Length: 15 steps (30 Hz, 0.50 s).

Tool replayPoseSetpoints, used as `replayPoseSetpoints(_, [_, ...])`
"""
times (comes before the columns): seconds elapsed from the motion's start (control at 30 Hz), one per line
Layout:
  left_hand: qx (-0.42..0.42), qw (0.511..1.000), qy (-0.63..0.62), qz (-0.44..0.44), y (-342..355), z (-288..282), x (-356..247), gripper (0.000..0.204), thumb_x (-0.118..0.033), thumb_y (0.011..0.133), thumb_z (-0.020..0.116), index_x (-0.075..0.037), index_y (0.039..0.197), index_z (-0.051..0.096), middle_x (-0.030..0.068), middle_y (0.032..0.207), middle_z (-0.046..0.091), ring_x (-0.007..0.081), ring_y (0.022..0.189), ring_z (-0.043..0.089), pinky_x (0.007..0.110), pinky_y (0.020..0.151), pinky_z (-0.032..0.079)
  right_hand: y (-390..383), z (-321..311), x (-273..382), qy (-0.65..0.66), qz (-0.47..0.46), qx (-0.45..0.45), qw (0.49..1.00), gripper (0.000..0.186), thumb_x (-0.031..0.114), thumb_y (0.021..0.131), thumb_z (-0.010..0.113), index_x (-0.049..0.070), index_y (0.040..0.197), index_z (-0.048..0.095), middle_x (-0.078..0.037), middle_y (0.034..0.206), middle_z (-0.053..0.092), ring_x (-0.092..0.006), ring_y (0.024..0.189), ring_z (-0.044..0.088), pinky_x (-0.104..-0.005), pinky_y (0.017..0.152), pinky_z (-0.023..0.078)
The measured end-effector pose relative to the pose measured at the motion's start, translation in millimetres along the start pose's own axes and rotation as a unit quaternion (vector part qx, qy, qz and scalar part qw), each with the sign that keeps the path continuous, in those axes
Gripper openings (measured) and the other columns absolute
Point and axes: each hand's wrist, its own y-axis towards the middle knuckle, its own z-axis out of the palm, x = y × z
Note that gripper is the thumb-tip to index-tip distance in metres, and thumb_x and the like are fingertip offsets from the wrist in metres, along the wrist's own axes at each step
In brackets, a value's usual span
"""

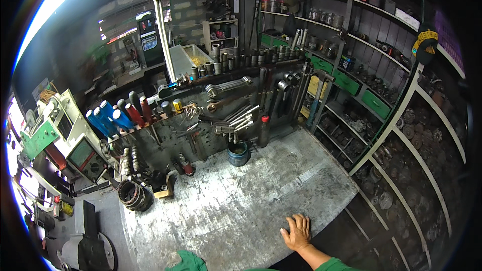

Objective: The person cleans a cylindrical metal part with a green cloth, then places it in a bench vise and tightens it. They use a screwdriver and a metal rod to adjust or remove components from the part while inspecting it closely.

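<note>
My right hand rests palm down on the metal workbench, near its right front edge. Its fingers are spread and nothing is in them. A green sleeve covers that forearm. Green fabric shows at the lower edge, left of the middle; I cannot tell whether it is a sleeve or a cloth. My left hand is not visible. Toward the back of the bench stand a blue can and a dark bottle with a red cap.
A tool rack along the back carries screwdrivers, a large combination wrench and several sockets. A round ring-shaped metal part sits at the bench's left. Shelves with green drawers and gears stand at the right.
</note>
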Motion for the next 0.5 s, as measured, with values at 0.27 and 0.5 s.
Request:
replayPoseSetpoints(0.27, [0.012,1.000,-0.015,-0.006,8.1,-6.8,33.8,0.058,-0.044,0.103,0.049,0.003,0.125,0.074,0.0308,0.128,0.072,0.0484,0.123,0.066,0.051,0.107,0.050,-1.1,1.9,0.5,-0.004,-0.004,-0.006,1.000,0.060,0.042,0.093,0.071,0.004,0.139,0.060,-0.024,0.142,0.050,-0.0458,0.142,0.040,-0.0686,0.121,0.024])
replayPoseSetpoints(0.5, [-0.003,0.999,-0.015,-0.029,16.7,-10.1,58.6,0.057,-0.042,0.098,0.049,0.003,0.119,0.076,0.0305,0.124,0.073,0.0502,0.119,0.067,0.054,0.104,0.051,-1.3,3.4,0.5,-0.005,-0.006,0.001,1.000,0.060,0.042,0.094,0.070,0.001,0.137,0.058,-0.024,0.143,0.049,-0.0462,0.143,0.037,-0.0665,0.124,0.022])
